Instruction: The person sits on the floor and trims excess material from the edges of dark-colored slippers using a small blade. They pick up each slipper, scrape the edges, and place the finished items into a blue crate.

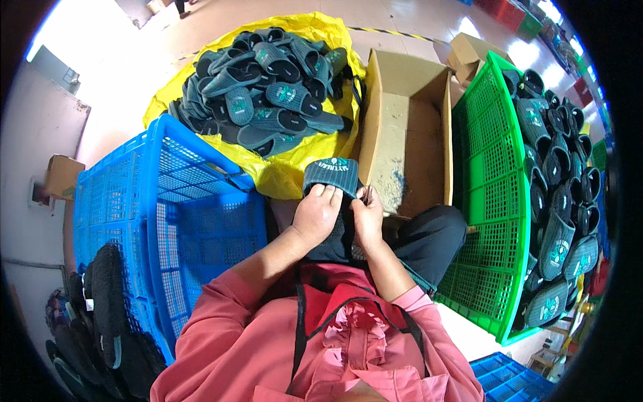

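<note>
Over my lap I hold a dark grey ribbed slipper [329, 175] with a green and white print on its upper. The fingers of my left hand [317, 213] are tucked under the edge of the upper, into its opening. My right hand [367, 213] is closed in a pinch at the slipper's right edge. Something small and dark shows at those fingertips, too small to name. The slipper's sole is mostly hidden behind my hands and against my dark trousers.
Ahead, a yellow sack [284, 175] holds a heap of similar slippers [268, 94]. Beside it stands an open cardboard box [375, 127] with scraps inside. A blue crate [151, 194] is at my left, with black slippers [100, 321] near it. At right, a green crate [495, 201] borders more slippers [556, 248].
</note>
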A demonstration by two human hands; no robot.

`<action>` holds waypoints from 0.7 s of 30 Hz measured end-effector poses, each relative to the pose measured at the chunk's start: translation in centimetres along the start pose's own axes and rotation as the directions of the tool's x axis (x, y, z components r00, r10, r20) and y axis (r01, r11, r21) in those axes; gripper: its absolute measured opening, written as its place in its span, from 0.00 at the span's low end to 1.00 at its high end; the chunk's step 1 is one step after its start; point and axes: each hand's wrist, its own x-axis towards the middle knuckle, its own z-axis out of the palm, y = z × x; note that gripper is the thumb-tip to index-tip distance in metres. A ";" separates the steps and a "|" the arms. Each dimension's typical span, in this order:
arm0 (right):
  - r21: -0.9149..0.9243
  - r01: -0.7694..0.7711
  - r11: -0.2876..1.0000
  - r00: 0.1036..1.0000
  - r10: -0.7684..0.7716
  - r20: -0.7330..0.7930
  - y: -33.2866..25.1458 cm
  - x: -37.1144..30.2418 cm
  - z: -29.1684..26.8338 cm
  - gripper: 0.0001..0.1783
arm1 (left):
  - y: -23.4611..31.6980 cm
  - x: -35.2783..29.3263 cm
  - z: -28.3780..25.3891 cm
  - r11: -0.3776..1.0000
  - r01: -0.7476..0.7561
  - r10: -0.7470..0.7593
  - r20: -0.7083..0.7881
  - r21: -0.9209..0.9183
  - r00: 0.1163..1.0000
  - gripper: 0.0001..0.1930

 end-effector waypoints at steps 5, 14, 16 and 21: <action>-0.127 0.244 0.961 0.968 -0.249 -0.029 -2.5 1.0 1.2 0.13 | -0.3 0.4 0.6 0.993 -0.093 0.092 0.016 0.076 0.996 0.16; -0.383 0.270 0.884 0.961 -0.272 0.050 -2.8 4.9 0.3 0.06 | -1.1 2.1 3.2 1.000 -0.014 0.016 0.087 -0.018 0.996 0.07; -0.386 0.267 0.883 0.963 -0.259 0.074 -2.6 5.1 0.5 0.07 | -1.5 2.5 4.7 0.981 0.143 -0.130 0.103 -0.128 0.986 0.08; -0.248 0.200 0.948 0.980 -0.197 0.037 -3.5 4.2 0.2 0.05 | -1.1 3.9 4.6 0.910 0.354 -0.304 0.232 -0.217 0.924 0.10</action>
